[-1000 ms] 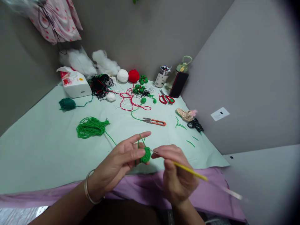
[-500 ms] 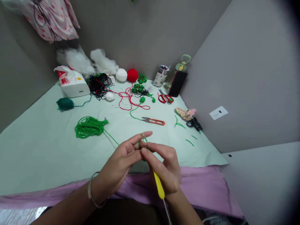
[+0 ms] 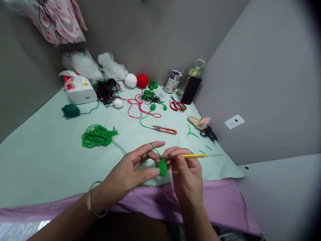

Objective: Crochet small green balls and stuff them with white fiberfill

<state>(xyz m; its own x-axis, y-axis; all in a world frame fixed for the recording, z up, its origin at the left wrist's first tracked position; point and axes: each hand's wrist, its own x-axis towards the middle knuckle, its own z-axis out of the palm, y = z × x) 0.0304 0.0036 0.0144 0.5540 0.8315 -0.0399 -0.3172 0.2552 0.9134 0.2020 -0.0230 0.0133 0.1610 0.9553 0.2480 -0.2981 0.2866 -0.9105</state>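
A small rounded green crochet piece (image 3: 162,167) is pinched by my left hand (image 3: 134,167), its thumb on the near side. Green yarn runs over the raised left index finger and down to the top of the piece. My right hand (image 3: 187,170) grips a crochet hook with a yellow handle (image 3: 194,156), held nearly level, its thin metal tip at the top of the piece. The yarn leads back to a loose green skein (image 3: 97,136) on the table, left of my hands.
Orange thread snips (image 3: 165,130) lie just beyond my hands, with red-handled scissors (image 3: 178,104) farther back. Tangled red yarn (image 3: 140,108), black yarn (image 3: 106,90), a white ball (image 3: 130,80) and a red ball (image 3: 142,81) lie at the back. A phone (image 3: 191,90) leans on a bottle.
The hook has swung from pointing steeply down toward me to nearly level, its handle end now to the right. My right hand has turned, and the green crochet piece has come into clear view.
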